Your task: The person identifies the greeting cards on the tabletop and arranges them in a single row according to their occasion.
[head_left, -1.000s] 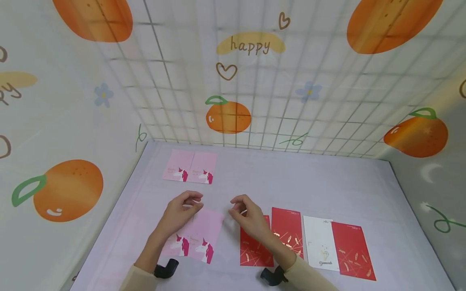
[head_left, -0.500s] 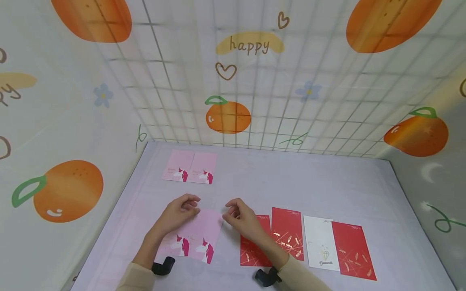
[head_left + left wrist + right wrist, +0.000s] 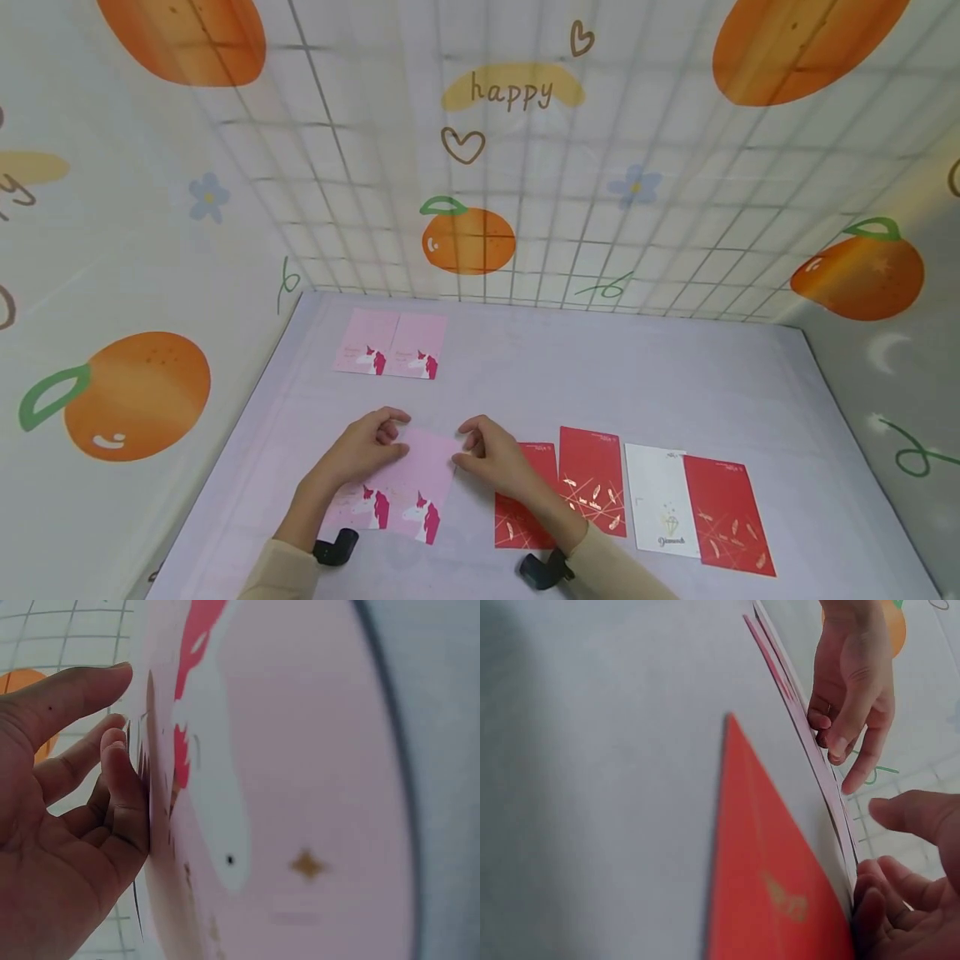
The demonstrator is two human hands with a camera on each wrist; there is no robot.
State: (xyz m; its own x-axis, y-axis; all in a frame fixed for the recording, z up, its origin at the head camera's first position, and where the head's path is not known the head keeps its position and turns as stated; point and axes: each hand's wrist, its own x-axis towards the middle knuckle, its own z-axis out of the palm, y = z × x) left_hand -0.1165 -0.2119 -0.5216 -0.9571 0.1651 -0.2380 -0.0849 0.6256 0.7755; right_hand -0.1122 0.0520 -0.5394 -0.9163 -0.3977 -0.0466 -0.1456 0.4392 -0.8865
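Pink near cards (image 3: 423, 462), two of them, are lying side by side on the pale table (image 3: 600, 375), left of its middle, each one showing a white unicorn with a red mane. My left grip (image 3: 367, 447) is spreading over the upper left part of this pair, loosely curved, thumb and forefinger standing apart. My right grip (image 3: 492, 458) is facing it from the right edge of the pair, just as loose, with its own thumb and forefinger parted. Neither one is clasping anything, though the wrist views are showing the cards so edge-on that I cannot quite tell which fingertips are touching them.

Farther back, a matching far pair (image 3: 416, 342) is lying flat, its two cards side by side. My right forearm is crossing over the first red card (image 3: 517, 523); just beyond that, to the right, a second red card (image 3: 591, 467) is lying, then a white card (image 3: 654, 496) with a diamond drawing, and a last red card (image 3: 729, 517) is meeting the white one's right edge. Pale sleeves (image 3: 281, 571) are covering both my forearms.
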